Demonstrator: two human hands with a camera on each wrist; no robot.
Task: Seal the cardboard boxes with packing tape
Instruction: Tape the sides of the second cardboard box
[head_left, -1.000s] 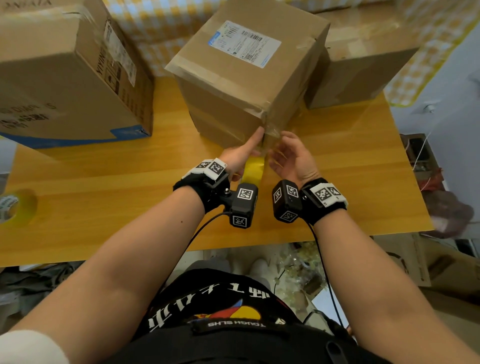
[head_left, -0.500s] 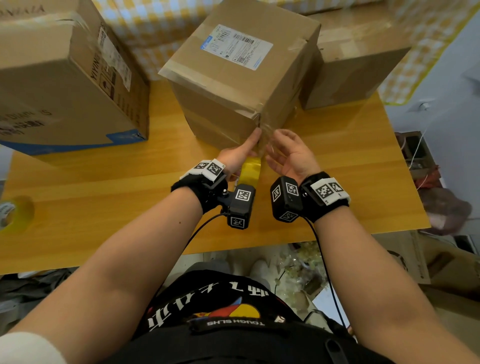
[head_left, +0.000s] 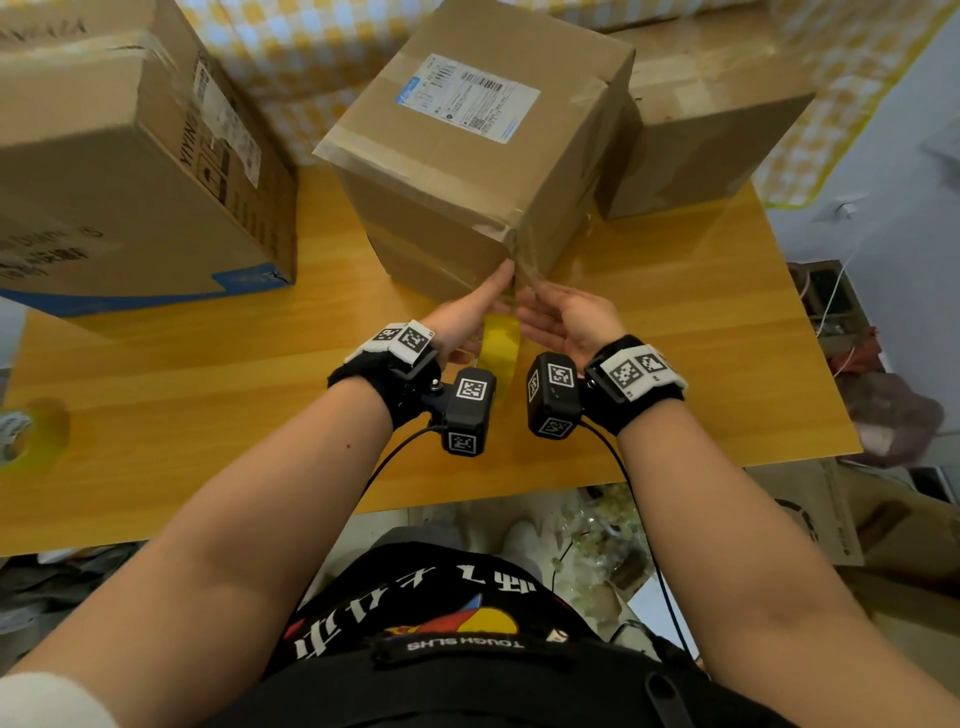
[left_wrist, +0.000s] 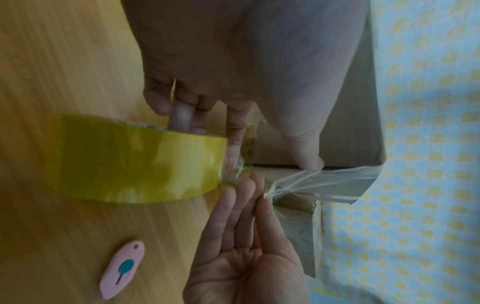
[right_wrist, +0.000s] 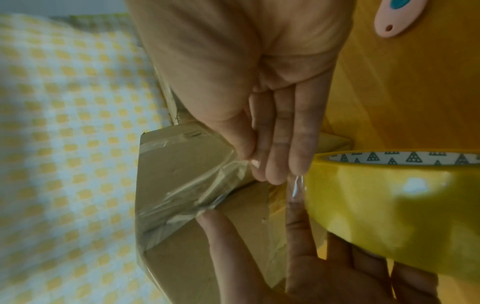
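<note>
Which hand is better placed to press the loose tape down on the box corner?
Probably the right hand: it is empty, straight fingers at the crumpled tape strip. The left hand grips the yellow tape roll.

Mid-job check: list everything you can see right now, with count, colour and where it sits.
cardboard boxes: 3, brown; large one far left, labelled one centre, third behind it to the right
tape roll in use: 1, yellow, held at the centre box's near corner
tape strip: 1, clear, crumpled, running from the roll onto that corner
spare tape roll: 1, yellow, table's left edge
small cutter: 1, pink with teal spot, on the table
table: 1, wood
checked cloth: yellow-white, behind the boxes
left hand: holds the roll
right hand: fingers straight at the strip
</note>
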